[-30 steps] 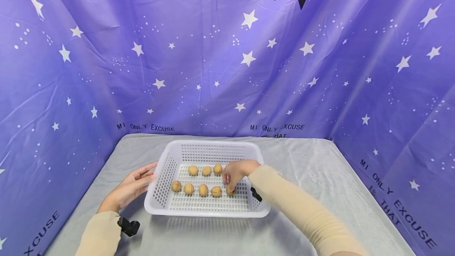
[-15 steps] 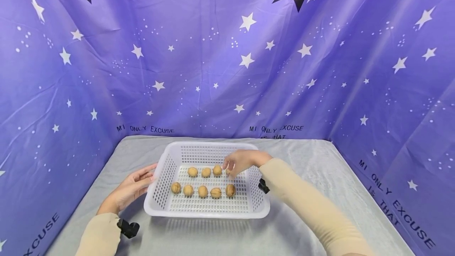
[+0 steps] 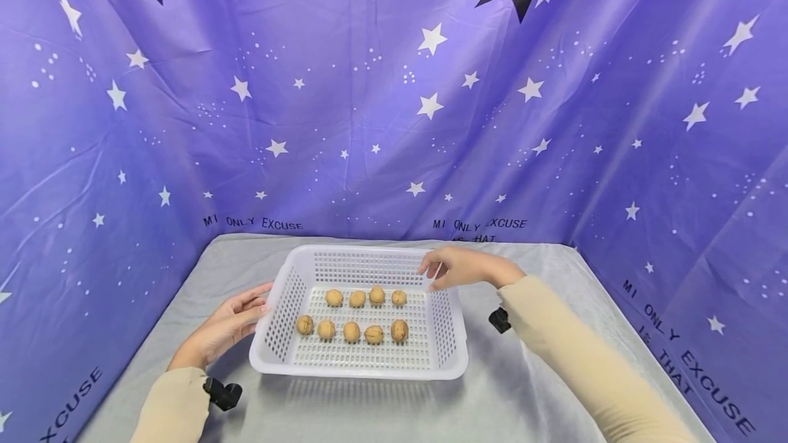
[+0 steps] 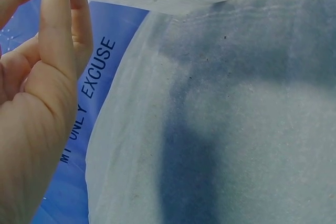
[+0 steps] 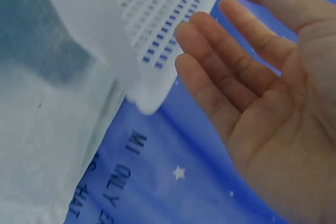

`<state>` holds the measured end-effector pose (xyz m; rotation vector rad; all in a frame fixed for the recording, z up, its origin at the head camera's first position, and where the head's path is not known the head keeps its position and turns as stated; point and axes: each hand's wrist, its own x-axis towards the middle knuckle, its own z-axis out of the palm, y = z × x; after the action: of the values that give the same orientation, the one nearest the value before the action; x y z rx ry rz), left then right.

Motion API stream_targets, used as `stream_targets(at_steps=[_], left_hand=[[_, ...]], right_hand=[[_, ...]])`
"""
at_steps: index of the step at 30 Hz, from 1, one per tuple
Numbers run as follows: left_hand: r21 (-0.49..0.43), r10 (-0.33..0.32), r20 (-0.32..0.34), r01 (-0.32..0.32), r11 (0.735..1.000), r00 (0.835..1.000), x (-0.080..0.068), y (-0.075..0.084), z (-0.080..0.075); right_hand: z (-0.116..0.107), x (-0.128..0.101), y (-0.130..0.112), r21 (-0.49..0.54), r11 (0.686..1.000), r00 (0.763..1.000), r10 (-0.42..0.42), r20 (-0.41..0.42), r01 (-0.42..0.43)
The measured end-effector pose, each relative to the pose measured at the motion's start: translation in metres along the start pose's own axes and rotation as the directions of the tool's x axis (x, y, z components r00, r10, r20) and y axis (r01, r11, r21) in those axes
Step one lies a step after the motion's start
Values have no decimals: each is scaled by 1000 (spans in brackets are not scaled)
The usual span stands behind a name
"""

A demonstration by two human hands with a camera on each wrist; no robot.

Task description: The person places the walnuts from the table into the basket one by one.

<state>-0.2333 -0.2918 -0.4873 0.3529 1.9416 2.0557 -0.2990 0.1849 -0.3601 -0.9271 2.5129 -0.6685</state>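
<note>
A white perforated plastic basket (image 3: 357,369) stands on the grey cloth. Inside it lie several walnuts in two rows, among them a front-row walnut (image 3: 399,330) at the right end and a back-row walnut (image 3: 399,298) at the right end. My left hand (image 3: 223,325) touches the basket's left rim from outside with thumb and fingertips; in the left wrist view its fingers (image 4: 56,30) reach up to the basket wall. Over the back right corner of the basket hovers my right hand (image 3: 468,266), holding nothing. Its relaxed, spread fingers (image 5: 210,90) show in the right wrist view.
Purple-blue curtains (image 3: 345,87) with white stars and black lettering enclose the table at the back and both sides. Grey cloth (image 3: 523,374) covers the tabletop around the basket. A small black camera is strapped to each wrist.
My right hand has moved away from the front-row walnut, past the back row, and up to the right over the rim. The left hand stays at the left rim.
</note>
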Motion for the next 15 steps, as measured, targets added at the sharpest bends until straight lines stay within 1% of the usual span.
stream_targets(at_steps=[3, 10, 15], left_hand=[[1, 4, 0, -4, 1000, 1000, 0, 0, 0], [27, 5, -4, -5, 1000, 1000, -1, 2, 3], [72, -5, -25, 7, 997, 1000, 0, 4, 3]], right_hand=[[-3, -12, 10, 5, 1000, 1000, 3, -26, -3], [-6, -44, 35, 13, 999, 995, -44, -90, 45], [-3, -64, 53, 8, 999, 990, -33, -139, 35]])
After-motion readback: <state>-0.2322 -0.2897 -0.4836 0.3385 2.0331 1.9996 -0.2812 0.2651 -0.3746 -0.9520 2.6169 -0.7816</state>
